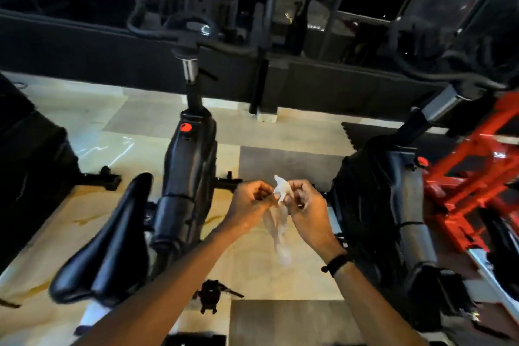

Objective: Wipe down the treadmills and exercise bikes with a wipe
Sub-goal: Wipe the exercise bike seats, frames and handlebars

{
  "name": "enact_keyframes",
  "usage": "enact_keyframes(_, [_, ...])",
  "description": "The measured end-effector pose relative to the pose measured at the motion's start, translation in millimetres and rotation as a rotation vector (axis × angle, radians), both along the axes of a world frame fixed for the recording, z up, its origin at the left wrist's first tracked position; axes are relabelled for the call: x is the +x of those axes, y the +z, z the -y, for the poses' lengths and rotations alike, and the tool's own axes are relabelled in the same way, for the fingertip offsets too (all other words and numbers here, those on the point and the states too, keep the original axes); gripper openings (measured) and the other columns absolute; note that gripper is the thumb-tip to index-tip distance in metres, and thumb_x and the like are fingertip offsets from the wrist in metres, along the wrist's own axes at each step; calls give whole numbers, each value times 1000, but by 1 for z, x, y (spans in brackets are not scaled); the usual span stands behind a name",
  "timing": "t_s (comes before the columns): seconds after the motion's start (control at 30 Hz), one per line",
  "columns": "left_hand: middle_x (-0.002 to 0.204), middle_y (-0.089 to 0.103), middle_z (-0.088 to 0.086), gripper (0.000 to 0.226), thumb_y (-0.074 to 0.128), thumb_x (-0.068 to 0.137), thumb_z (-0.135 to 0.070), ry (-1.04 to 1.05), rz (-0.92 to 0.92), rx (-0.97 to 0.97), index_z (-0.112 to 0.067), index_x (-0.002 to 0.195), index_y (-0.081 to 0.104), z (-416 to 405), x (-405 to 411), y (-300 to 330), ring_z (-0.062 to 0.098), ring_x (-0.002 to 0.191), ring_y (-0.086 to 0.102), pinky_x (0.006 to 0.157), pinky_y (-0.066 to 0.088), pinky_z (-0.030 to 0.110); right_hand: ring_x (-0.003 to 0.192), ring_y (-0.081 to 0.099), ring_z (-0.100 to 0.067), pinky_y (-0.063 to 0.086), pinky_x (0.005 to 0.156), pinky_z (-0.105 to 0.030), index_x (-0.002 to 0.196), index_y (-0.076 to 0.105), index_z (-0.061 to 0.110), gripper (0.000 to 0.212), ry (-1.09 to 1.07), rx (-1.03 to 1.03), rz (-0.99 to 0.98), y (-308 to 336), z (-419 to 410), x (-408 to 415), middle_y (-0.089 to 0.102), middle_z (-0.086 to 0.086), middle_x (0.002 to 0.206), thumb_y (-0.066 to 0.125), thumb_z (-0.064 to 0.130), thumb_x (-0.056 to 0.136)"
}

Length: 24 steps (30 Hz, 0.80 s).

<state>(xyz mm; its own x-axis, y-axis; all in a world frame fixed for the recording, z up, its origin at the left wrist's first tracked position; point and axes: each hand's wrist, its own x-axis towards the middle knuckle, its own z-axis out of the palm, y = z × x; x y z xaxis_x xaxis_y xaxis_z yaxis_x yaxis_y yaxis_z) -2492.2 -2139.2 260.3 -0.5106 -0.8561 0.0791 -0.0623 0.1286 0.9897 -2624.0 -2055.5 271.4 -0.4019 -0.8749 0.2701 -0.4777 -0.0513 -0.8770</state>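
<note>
Both my hands, left (pixel 250 197) and right (pixel 302 199), pinch the blurred wipe (pixel 281 190), probably unfolding it; next, the saddle (pixel 112 236) needs wiping.

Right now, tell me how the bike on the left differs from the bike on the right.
The left bike shows its black saddle and handlebars; the right bike shows no saddle and is cut off by the frame edge. The left bike stands beside open floor; the right bike stands against a red frame. Both are black with a red knob, and neither is touched: both hands hold the wipe between them.
</note>
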Motion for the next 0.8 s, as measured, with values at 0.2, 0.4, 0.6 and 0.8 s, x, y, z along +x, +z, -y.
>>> enact_keyframes(0.2, [76,68,9,16,66,85,8,38,-5,139,-8,86,68,-7,-70,15,17,68,61,58,49,32,83,69,-8,53,61,-24,109,61,18,22,85,160,275,12,-7,-67,73,0,94,73,20,91])
enact_keyframes(0.4, [81,68,17,16,67,81,15,73,-112,290,0,86,64,23,-109,17,26,73,63,60,55,34,81,67,-6,52,72,-19,103,63,20,31,2,198,94,11,28,-103,72,2,87,75,-2,83])
enact_keyframes(0.6, [88,70,23,15,57,89,8,167,-296,414,7,100,67,80,-146,19,33,79,67,63,59,33,71,60,-5,43,61,-8,87,69,12,6,-17,206,-161,25,100,-157,68,6,79,72,7,88])
enact_keyframes(0.8, [97,73,20,14,55,98,-6,265,-449,399,-2,110,64,167,-173,61,29,80,72,64,61,36,87,65,-17,52,75,-30,97,66,11,18,96,147,-35,68,212,-181,70,-6,96,58,27,100])
